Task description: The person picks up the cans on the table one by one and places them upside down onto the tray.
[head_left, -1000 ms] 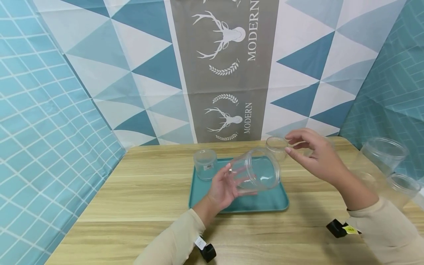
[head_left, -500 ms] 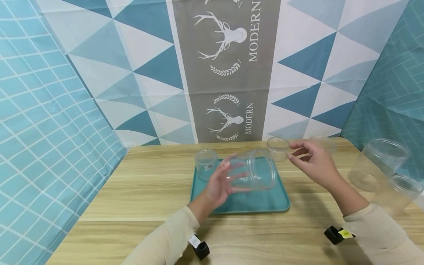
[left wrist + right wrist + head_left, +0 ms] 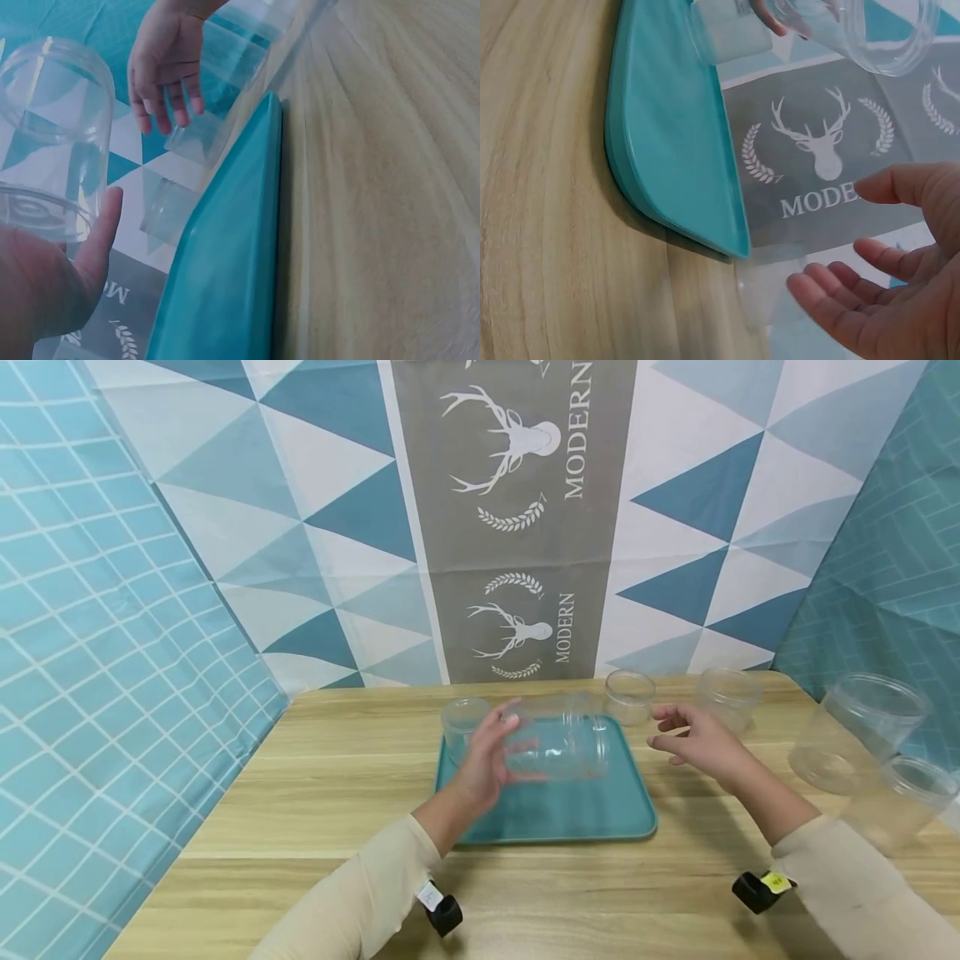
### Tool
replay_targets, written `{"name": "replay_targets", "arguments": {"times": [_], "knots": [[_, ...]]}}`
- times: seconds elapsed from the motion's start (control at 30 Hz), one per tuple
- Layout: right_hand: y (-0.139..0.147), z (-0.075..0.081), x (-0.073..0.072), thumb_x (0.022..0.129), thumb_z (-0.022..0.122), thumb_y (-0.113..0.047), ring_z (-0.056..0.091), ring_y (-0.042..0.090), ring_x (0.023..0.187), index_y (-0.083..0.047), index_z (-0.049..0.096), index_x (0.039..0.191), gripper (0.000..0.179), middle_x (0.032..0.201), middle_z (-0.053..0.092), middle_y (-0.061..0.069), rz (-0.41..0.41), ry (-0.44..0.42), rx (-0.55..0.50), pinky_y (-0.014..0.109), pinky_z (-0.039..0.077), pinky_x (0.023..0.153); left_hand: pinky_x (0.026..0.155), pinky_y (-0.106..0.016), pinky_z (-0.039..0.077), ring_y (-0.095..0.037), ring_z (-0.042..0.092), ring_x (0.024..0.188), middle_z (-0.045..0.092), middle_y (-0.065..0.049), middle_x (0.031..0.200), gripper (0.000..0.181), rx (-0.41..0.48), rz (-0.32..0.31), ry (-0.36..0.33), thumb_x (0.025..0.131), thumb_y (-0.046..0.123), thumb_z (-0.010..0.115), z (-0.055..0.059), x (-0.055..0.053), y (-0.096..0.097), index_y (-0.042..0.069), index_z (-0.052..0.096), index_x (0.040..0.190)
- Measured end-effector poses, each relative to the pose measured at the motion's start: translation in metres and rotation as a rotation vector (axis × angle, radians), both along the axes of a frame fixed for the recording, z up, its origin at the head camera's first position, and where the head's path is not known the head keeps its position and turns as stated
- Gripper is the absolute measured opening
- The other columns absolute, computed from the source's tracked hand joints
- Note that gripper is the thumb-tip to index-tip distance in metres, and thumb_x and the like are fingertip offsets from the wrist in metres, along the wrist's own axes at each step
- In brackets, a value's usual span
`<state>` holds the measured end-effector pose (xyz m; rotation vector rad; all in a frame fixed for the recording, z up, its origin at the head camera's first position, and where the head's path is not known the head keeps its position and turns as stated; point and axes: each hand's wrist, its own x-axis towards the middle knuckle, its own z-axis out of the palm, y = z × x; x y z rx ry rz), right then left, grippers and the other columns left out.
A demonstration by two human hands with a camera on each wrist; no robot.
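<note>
My left hand [image 3: 480, 768] holds a large clear jar [image 3: 573, 743] on its side over the teal tray [image 3: 570, 827], with the wide mouth facing right. In the left wrist view the thumb lies along the wall of this jar [image 3: 56, 150] near its base. My right hand [image 3: 701, 742] hovers right of the tray, fingers loosely bent and nothing between them; the right wrist view shows its thumb [image 3: 889, 184] apart from the fingers. A smaller clear jar [image 3: 459, 718] stands at the tray's back left, partly hidden behind my left hand.
Behind my right hand, two small clear jars [image 3: 630, 697] stand near the table's back edge. At the far right are a large clear jar [image 3: 858, 727] and another clear jar [image 3: 896, 802], beside my right forearm. A patterned cloth [image 3: 517, 527] hangs behind the wooden table [image 3: 315, 777].
My left hand has moved left with the large jar, whose mouth has swung further to the right. My right hand has lowered slightly, uncovering the small jar behind it.
</note>
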<state>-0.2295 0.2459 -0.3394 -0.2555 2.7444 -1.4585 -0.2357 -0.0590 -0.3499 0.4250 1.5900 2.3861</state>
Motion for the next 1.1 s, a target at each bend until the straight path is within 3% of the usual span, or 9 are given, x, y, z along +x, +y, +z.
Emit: {"name": "replay_targets", "arguments": {"times": [0.27, 0.5, 0.8, 1.1], "knots": [[-0.001, -0.008, -0.01, 0.095, 0.062, -0.018, 0.055, 0.036, 0.102, 0.015, 0.032, 0.138, 0.061, 0.124, 0.043, 0.033, 0.036, -0.168, 0.001, 0.045, 0.055, 0.078, 0.066, -0.053, 0.057, -0.039, 0.045, 0.122, 0.042, -0.017, 0.138, 0.054, -0.084, 0.1, 0.01, 0.091, 0.027, 0.06, 0.009, -0.002, -0.003, 0.012, 0.046, 0.142], [-0.005, -0.014, -0.014, 0.092, 0.063, -0.013, 0.061, 0.027, 0.087, 0.02, 0.032, 0.136, 0.063, 0.118, 0.049, 0.033, 0.033, -0.258, -0.009, 0.039, 0.057, 0.073, 0.068, -0.053, 0.057, -0.035, 0.048, 0.125, 0.039, -0.014, 0.139, 0.056, -0.177, 0.084, 0.045, 0.089, 0.021, 0.067, 0.016, -0.004, -0.005, 0.016, 0.049, 0.142], [-0.012, -0.021, -0.021, 0.092, 0.059, -0.013, 0.059, 0.021, 0.078, 0.022, 0.029, 0.136, 0.064, 0.107, 0.055, 0.024, 0.009, -0.34, -0.004, 0.037, 0.057, 0.07, 0.064, -0.045, 0.059, -0.029, 0.056, 0.114, 0.041, -0.014, 0.137, 0.057, -0.37, 0.028, 0.21, 0.089, 0.021, 0.069, 0.031, -0.015, -0.011, 0.015, 0.047, 0.142], [-0.021, -0.031, -0.024, 0.091, 0.061, -0.011, 0.055, 0.02, 0.069, 0.023, 0.032, 0.134, 0.062, 0.082, 0.052, 0.013, 0.009, -0.344, 0.058, 0.037, 0.057, 0.063, 0.06, -0.038, 0.056, -0.026, 0.051, 0.109, 0.047, -0.004, 0.137, 0.057, -0.592, 0.042, 0.327, 0.084, 0.032, 0.076, 0.041, -0.026, -0.014, 0.03, 0.053, 0.136]]}}
